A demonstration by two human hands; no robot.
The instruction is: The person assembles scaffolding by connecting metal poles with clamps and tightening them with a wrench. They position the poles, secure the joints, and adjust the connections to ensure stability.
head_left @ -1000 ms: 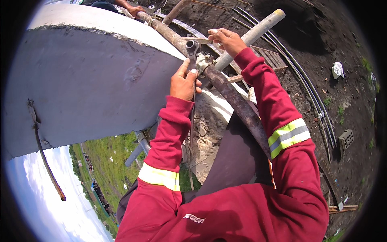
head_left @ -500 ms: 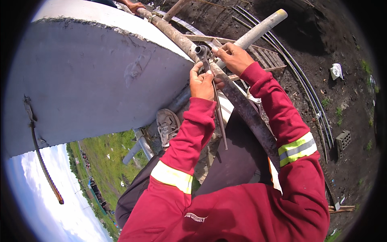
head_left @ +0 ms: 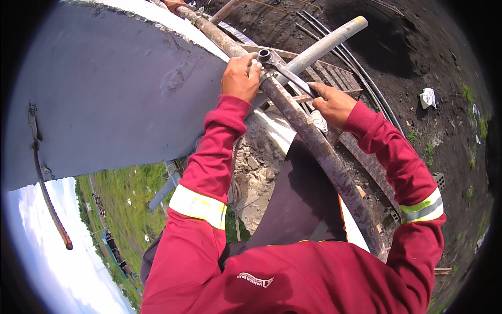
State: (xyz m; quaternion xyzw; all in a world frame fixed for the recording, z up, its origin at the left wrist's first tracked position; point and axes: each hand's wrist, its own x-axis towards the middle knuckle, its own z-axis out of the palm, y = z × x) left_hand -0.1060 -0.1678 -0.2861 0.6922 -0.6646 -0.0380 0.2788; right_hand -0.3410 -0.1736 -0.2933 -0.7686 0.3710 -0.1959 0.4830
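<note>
While the right hand (head_left: 334, 104) has its fingers and thumb closed around the handle end of a ratchet wrench (head_left: 290, 75), the left hand (head_left: 241, 77) sits beside the wrench head with its fingers bent; from where I stand, I cannot tell whether the left grips anything, because its fingertips are partly hidden. The wrench lies aslant, its round head next to the left fingertips and its handle sloping down to the right across the near end of a pale grey pipe (head_left: 334, 44). Below the head, a metal coupler (head_left: 267, 76) sits around a rusty pipe (head_left: 314, 133), just off the right end of the rough upper edge of the concrete block (head_left: 130, 94). For sound work, the socket should be seated squarely before any load is applied, and the left hand should steady the head without its fingers entering the gap between tool and pipe. The pull is best applied near the handle's end, smoothly and in short strokes; a tilted socket could slip and drive the right knuckles against the rusty pipe. The trouser leg (head_left: 303, 193) lies close by, so the stroke should be directed clear of it. Jolts should be avoided, as another person's hand (head_left: 175, 4) is at the rusty pipe's upper end.
</note>
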